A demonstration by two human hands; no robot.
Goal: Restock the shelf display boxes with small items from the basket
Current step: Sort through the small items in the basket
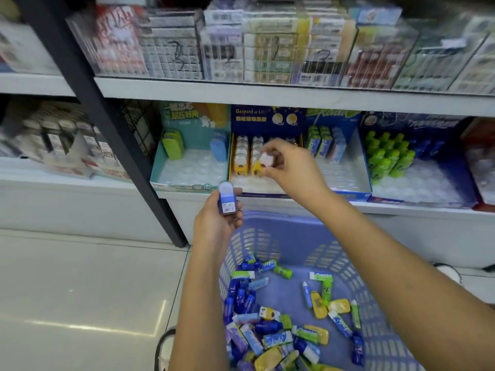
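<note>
My right hand [290,163] pinches a small pale pink-white item [266,159] over the yellow-walled display box [232,153], just in front of its rows of yellow and white items [242,159]. My left hand [218,223] grips a small blue item with a white cap [227,200], upright, below the shelf edge. A lilac plastic basket [281,236] stands on the floor under both arms and holds several blue, green and yellow small items [267,328].
A teal display box [160,170] stands left of the yellow one, two blue display boxes [361,156] with green bottles [385,156] to the right. A black shelf post [112,129] slants down the left. Clear boxes of packets fill the upper shelf [267,89]. Pale tiled floor lies at left.
</note>
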